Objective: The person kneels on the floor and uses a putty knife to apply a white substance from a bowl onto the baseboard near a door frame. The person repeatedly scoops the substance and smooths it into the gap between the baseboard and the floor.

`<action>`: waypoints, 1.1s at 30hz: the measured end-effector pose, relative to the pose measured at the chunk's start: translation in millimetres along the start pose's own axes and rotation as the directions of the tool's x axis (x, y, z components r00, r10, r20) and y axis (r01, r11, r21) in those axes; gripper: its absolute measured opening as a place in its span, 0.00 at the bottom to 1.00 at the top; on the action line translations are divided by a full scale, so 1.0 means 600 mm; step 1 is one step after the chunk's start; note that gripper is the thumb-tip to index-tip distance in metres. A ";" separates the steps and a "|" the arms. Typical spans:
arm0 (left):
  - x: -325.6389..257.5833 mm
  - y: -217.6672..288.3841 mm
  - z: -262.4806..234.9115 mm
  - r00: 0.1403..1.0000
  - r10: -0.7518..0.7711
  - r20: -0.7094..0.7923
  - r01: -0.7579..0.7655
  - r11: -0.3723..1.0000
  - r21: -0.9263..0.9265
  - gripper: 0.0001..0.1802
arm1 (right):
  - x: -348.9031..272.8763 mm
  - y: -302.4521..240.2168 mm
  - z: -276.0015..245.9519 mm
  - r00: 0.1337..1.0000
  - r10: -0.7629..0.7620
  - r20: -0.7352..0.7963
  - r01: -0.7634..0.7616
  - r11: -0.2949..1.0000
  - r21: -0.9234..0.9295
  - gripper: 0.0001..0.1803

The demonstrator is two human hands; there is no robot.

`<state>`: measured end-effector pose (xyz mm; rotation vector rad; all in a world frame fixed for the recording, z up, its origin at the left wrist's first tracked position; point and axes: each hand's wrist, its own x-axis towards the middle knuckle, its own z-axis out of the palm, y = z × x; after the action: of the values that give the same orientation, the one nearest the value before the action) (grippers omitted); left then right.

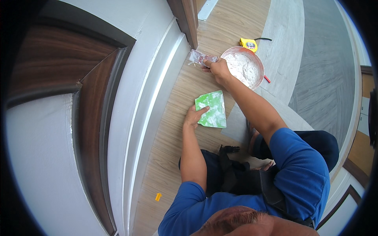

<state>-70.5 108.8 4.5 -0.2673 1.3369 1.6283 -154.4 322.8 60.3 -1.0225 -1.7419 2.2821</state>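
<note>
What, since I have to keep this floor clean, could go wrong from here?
The left hand might tilt the green board, letting some of its white paste drop onto the wood floor. The right forearm passes close by the bucket, so it could bump it. The yellow tape measure, right beside the bucket, might get splattered.

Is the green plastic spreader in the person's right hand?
No, the left hand grips the green plastic spreader, while the right hand holds a smaller smeared tool.
</note>
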 end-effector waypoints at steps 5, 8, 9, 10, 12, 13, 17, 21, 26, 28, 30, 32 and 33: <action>-0.005 -0.001 0.001 1.000 0.007 -0.031 -0.008 1.000 -0.010 0.18 | 0.002 0.003 0.020 0.997 0.053 -0.060 -0.053 0.999 -0.001 0.11; -0.004 0.001 0.001 1.000 -0.004 -0.030 0.004 1.000 -0.002 0.18 | 0.012 0.003 0.025 0.996 0.067 -0.064 -0.069 0.997 -0.024 0.11; -0.003 0.003 0.002 1.000 -0.007 -0.027 0.007 1.000 0.003 0.18 | 0.016 0.003 0.026 0.996 0.069 -0.063 -0.071 0.997 -0.034 0.11; -0.004 0.001 0.000 1.000 -0.007 -0.026 0.007 1.000 -0.005 0.18 | 0.016 0.000 0.030 0.996 0.075 -0.056 -0.078 0.995 -0.064 0.11; -0.005 -0.001 -0.004 1.000 -0.008 -0.024 0.007 1.000 -0.020 0.18 | 0.017 -0.005 0.037 0.995 0.087 -0.042 -0.092 0.988 -0.124 0.10; -0.003 -0.002 -0.003 1.000 -0.009 -0.017 0.008 1.000 -0.022 0.17 | 0.024 -0.003 0.036 0.995 0.085 -0.048 -0.090 0.990 -0.107 0.10; -0.005 0.000 -0.001 0.999 -0.017 -0.029 0.016 0.999 -0.028 0.17 | 0.039 -0.006 0.042 0.990 0.129 -0.057 -0.133 0.988 -0.073 0.09; -0.005 0.003 0.000 1.000 -0.016 -0.023 0.016 0.999 -0.035 0.16 | 0.057 -0.004 0.041 0.987 0.144 -0.066 -0.147 0.988 -0.046 0.09; -0.005 -0.002 -0.006 0.999 -0.029 -0.023 0.027 0.998 -0.059 0.16 | 0.060 -0.004 0.052 0.985 0.157 -0.068 -0.163 0.983 -0.082 0.08; -0.005 -0.003 -0.008 1.000 -0.021 -0.015 0.020 0.998 -0.067 0.16 | 0.062 -0.006 0.055 0.983 0.174 -0.063 -0.179 0.981 -0.080 0.08; -0.002 -0.002 -0.005 1.000 -0.010 0.000 0.010 0.997 -0.073 0.16 | 0.071 -0.004 0.052 0.985 0.162 -0.068 -0.165 0.986 -0.037 0.08; 0.000 -0.005 -0.007 1.000 -0.010 -0.001 0.010 0.998 -0.070 0.16 | 0.072 -0.001 0.051 0.987 0.155 -0.051 -0.155 0.988 -0.009 0.08; 0.001 -0.006 -0.008 1.000 -0.009 0.000 0.009 0.998 -0.067 0.16 | 0.072 -0.001 0.049 0.988 0.150 -0.044 -0.150 0.989 0.005 0.08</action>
<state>-70.0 104.9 0.2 -0.3131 1.2804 1.6678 -204.6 318.3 45.2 -1.2332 -1.7001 2.3269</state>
